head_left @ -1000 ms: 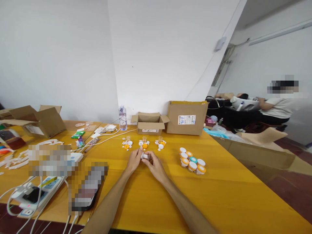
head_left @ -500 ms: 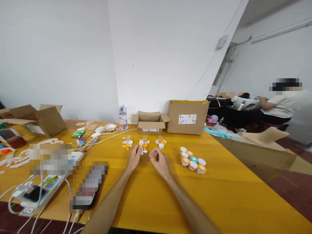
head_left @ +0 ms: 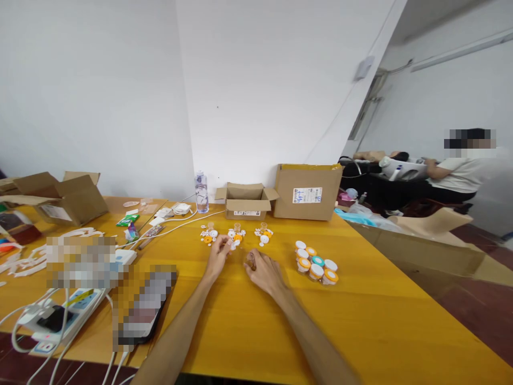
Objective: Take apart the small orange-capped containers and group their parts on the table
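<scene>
My left hand (head_left: 217, 255) reaches to the middle cluster of small parts, thumb and fingers closed in a pinch. A small white piece (head_left: 235, 244) shows at its fingertips; its exact kind is too small to tell. My right hand (head_left: 265, 271) is curled round a small clear plastic jar (head_left: 250, 260), low over the table. Beyond the hands stand three more clear jars, the middle one (head_left: 237, 227) behind an orange ring-shaped lid (head_left: 238, 238). White discs and small white pieces lie about them. The right cluster has a white disc (head_left: 264, 239) in front.
Several lidded jars (head_left: 316, 271) with white, orange and teal tops stand together on the right. Behind are an open carton (head_left: 246, 205), a large closed box (head_left: 306, 192) and a water bottle (head_left: 201, 192). A phone (head_left: 148, 305), power strip (head_left: 80, 305) and cables lie left. A person sits far right.
My left hand has shifted slightly left and up, its fingers lifting. The right hand has turned palm-down and lowered a little, with the clear jar still in it.
</scene>
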A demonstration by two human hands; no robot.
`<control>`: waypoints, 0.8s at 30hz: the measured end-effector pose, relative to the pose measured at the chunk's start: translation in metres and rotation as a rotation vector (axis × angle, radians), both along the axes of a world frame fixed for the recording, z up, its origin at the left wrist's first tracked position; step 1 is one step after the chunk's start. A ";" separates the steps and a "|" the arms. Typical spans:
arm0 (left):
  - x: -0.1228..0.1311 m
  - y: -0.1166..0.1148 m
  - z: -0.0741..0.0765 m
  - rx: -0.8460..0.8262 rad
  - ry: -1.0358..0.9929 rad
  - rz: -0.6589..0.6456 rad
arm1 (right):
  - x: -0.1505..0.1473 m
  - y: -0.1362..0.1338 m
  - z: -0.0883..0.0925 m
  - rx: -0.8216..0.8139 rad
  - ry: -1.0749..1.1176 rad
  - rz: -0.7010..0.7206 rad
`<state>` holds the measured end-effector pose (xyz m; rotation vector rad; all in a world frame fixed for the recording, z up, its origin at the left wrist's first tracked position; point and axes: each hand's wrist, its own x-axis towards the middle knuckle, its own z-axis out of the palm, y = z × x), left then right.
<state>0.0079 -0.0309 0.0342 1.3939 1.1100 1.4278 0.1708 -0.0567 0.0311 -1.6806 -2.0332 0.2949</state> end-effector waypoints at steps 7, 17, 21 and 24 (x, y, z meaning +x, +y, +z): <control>0.000 0.000 0.000 -0.026 0.043 -0.068 | 0.008 0.004 -0.002 0.210 0.029 0.002; 0.002 -0.002 0.001 -0.025 0.064 -0.019 | 0.014 0.002 0.010 0.006 -0.095 -0.146; 0.004 -0.002 -0.001 -0.013 0.071 -0.042 | 0.032 0.009 0.006 0.000 -0.117 -0.297; 0.004 -0.001 -0.004 -0.013 0.094 -0.053 | 0.042 0.015 -0.001 0.049 -0.124 -0.325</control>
